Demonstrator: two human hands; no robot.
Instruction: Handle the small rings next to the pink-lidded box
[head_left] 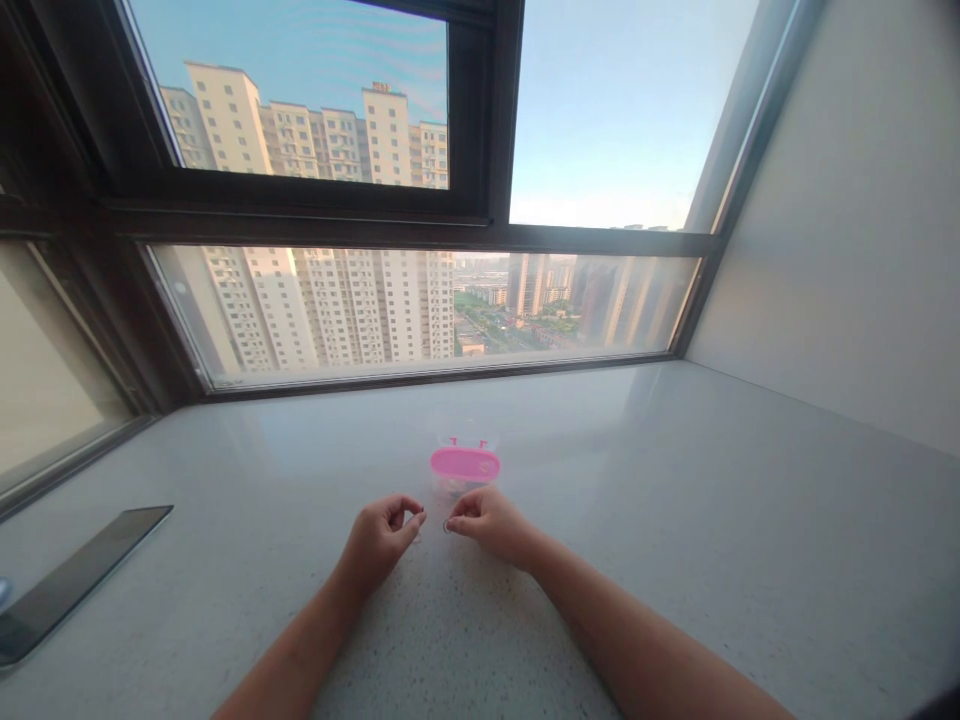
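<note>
The pale counter (675,520) is bounded by a dark window frame (450,381) at the far side and a wall (855,250) at the right, with broad surface spread on both sides of the hands. One small ring (444,527) is pinched between thumb and forefinger of the right hand (487,517), near one pink-and-clear container (465,463), whose lower part is partly covered by that hand. Across a narrow gap, the left hand's (382,537) thumb and forefinger are brought together; whether anything is gripped cannot be told. One dark flat device (82,580) is cut off at left.
</note>
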